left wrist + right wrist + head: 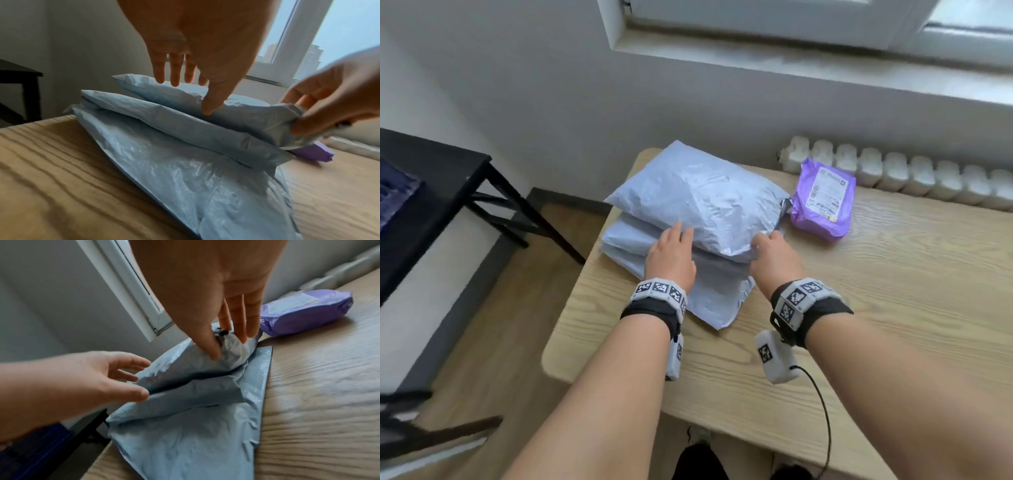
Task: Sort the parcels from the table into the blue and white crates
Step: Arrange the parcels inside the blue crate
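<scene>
soft window daylight, dim wrist views, blurred and warped edges.

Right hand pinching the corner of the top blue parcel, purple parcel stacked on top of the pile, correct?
Not quite. The purple parcel lies on the table beside the pile, as the head view shows. The right hand does pinch the top blue parcel at its corner.

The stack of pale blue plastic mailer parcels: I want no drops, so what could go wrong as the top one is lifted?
The right hand only pinches a corner of the top pale blue plastic mailer parcel; slick film might slip free.

The left hand lies open at the other end, so the parcel may sag.

The stack sits near the wooden table's edge; the lower parcels could be dragged off.
</scene>
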Demonstrator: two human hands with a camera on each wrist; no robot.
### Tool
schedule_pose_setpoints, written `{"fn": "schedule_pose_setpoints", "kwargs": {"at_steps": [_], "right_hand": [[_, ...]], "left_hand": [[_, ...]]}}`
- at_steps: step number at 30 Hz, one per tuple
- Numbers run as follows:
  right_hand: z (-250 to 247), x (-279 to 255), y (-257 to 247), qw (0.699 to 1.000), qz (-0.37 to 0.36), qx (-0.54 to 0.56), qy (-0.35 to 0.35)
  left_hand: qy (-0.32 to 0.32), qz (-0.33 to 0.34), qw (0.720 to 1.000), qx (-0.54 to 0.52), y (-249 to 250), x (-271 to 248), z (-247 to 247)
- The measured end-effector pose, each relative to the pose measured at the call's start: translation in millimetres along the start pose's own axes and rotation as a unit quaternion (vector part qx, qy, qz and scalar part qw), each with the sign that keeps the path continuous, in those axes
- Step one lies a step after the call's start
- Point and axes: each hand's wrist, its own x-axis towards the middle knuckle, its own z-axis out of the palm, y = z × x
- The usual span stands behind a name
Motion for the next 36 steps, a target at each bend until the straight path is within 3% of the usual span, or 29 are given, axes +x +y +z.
{"fn": "schedule_pose_setpoints", "kwargs": {"at_steps": [10, 14, 22, 30, 33, 36], "right_hand": [[-36.6, 2.3, -14.9, 0.988, 0.002, 0.117, 0.098], [-54.0, -2.6, -18.7, 0.969, -0.006, 0.199, 0.147], [-93.7, -13.2, -20.5, 0.932, -0.027, 0.263, 0.248], [-156.9, -41.6, 16.6, 0.891, -0.025, 0.265, 0.368], [-185.2, -59.1, 39.4, 0.871, -0.006, 0.286, 0.400], [-204.1, -76.1, 73.0, 0.859, 0.025, 0.289, 0.421]], "left_hand": [[0.088, 0.078, 0.993, 0.030, 0.8, 35.5, -18.8], [0.199, 0.127, 0.971, 0.032, 14.7, 48.0, -38.9], [0.266, 0.196, 0.943, 0.038, 43.3, 57.3, -94.6], [0.358, 0.221, 0.905, 0.066, 111.7, 37.8, -150.1], [0.360, 0.207, 0.909, 0.046, 152.8, 19.5, -167.0], [0.314, 0.180, 0.932, 0.027, 198.3, 3.1, -177.0]]}}
